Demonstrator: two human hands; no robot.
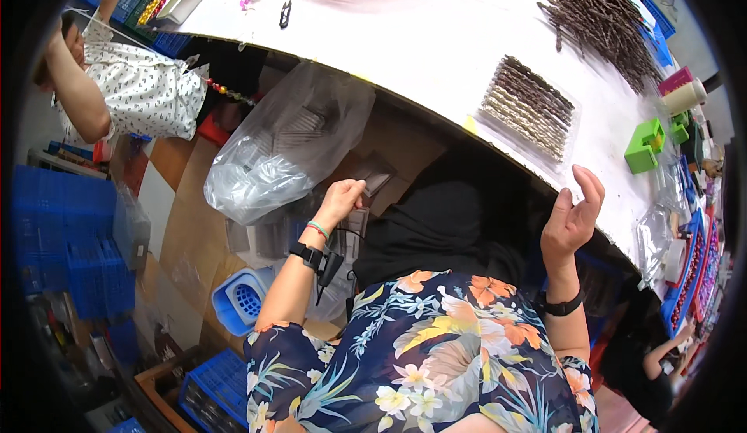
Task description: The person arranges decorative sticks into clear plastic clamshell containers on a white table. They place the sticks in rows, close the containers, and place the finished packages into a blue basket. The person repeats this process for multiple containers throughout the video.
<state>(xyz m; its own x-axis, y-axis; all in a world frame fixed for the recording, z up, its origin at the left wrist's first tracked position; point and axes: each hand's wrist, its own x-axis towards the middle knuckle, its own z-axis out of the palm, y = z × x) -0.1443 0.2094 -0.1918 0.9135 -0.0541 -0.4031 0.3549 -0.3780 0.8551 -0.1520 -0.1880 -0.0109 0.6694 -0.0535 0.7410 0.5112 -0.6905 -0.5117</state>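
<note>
My left hand (341,202) is low beside the table, its fingers closed on the edge of a small clear plastic box (377,176). Just beyond it is a large clear plastic bag (292,141) with stacked clear boxes inside. My right hand (572,219) is raised at the table's front edge, fingers apart and curved, holding nothing. Nearest to it on the table lies a clear tray (572,141) holding rows of twisted strands (529,106), dark brown at the far end and pale toward the near end.
On the white table (420,52) are a pile of dark strands (599,24), black snips (285,14) and a green tape dispenser (644,145). Blue crates (70,231) and a blue basket (240,301) stand at left. Co-workers sit at far left (140,91) and lower right (638,371).
</note>
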